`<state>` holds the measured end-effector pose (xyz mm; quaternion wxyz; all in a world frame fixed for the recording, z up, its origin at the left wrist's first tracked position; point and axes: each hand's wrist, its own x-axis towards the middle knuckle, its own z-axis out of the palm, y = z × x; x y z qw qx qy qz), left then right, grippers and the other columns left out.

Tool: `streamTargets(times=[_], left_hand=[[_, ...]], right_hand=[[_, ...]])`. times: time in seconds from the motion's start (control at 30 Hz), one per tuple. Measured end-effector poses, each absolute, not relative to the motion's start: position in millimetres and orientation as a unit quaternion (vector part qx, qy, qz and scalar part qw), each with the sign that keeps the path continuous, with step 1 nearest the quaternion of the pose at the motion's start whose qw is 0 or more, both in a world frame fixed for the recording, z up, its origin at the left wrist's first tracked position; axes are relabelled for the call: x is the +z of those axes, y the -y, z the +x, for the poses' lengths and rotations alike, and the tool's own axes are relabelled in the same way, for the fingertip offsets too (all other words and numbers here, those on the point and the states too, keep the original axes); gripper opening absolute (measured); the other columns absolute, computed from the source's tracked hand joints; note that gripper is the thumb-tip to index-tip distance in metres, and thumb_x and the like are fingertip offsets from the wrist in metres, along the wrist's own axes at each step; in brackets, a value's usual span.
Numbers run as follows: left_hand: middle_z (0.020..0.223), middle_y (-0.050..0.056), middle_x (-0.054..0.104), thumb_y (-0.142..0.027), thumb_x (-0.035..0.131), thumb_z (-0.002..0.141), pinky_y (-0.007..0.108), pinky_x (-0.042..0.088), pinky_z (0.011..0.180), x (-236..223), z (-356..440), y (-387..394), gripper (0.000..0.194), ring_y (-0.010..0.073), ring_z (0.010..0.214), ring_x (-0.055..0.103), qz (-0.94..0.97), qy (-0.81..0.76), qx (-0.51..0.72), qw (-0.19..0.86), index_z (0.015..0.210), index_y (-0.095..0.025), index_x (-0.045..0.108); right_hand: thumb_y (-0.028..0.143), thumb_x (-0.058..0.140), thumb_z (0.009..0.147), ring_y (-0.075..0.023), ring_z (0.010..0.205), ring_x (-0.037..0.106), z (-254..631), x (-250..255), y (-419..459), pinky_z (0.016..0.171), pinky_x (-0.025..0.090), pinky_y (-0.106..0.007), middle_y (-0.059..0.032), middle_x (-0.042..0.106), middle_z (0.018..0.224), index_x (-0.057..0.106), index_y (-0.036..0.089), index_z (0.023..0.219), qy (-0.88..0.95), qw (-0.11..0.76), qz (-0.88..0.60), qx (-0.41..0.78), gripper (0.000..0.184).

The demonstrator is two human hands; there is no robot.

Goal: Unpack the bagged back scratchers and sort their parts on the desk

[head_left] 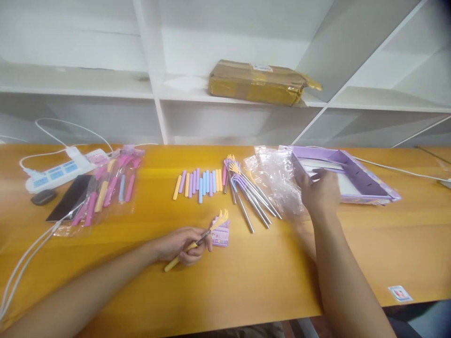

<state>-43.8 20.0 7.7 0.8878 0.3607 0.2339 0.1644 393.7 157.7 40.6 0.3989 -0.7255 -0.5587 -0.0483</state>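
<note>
Left hand (pixel 188 246): closed around the yellow back scratcher (pixel 203 238), beside the purple card (pixel 221 238).
Right hand (pixel 322 192): at the purple box (pixel 317 153); grip unclear.
Back scratcher: probably light, stiff-shafted, prongs (pixel 221 217) fragile; best held by handle (pixel 172 265).

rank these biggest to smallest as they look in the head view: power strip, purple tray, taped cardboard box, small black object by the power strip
1. Purple tray and taped cardboard box: too alike to rank
2. Power strip
3. Small black object
</note>
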Motion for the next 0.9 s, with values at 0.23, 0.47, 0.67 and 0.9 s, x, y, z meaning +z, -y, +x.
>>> streamTargets(times=[0.23,0.47,0.67,0.9], left_hand=[[0.077,-0.006,0.055,-0.056,0.063,0.103,0.019,0.026,0.039,17.6,-46.0,-15.6,0.043,0.0048,0.041,0.034,0.462,-0.311,0.177,0.811,0.13,-0.022,0.061],[0.106,0.007,0.069,-0.037,0.055,0.11,0.032,0.053,0.08,30.4,-23.7,17.2,0.019,0.0212,0.093,0.066,0.852,-0.364,0.217,0.309,0.112,-0.019,0.063],[0.071,-0.001,0.057,-0.019,0.046,0.108,0.034,0.037,0.051,17.3,-21.4,24.3,0.026,0.0193,0.058,0.055,0.892,-0.385,0.231,-0.043,0.082,-0.023,0.051],[0.063,-0.001,0.057,-0.006,0.051,0.096,0.035,0.03,0.046,2.3,-21.8,30.6,0.028,0.0188,0.049,0.054,0.899,-0.397,0.166,-0.082,0.074,-0.023,0.051]], right_hand=[[0.069,0.036,0.108,-0.0182,0.061,0.045,291.0,45.3,-85.3,0.063,0.037,-0.034,0.0005,0.047,0.068,0.047,0.026,0.075,0.79,0.47,-0.369,0.138,0.055],[0.05,0.038,0.115,-0.014,0.06,0.044,207.4,30.6,-23.8,0.06,0.034,-0.03,0.0026,0.044,0.066,0.039,0.024,0.073,0.823,0.291,-0.195,0.448,0.049],[0.042,0.036,0.115,-0.0137,0.056,0.031,206.4,29.9,-13.7,0.057,0.024,-0.034,0.0046,0.028,0.066,0.024,0.026,0.075,0.812,0.368,-0.205,0.404,0.046],[0.028,0.038,0.111,-0.0141,0.057,0.036,190.3,17.3,-4.5,0.058,0.025,-0.033,0.0029,0.041,0.067,0.034,0.025,0.075,0.861,0.292,-0.176,0.377,0.037]])
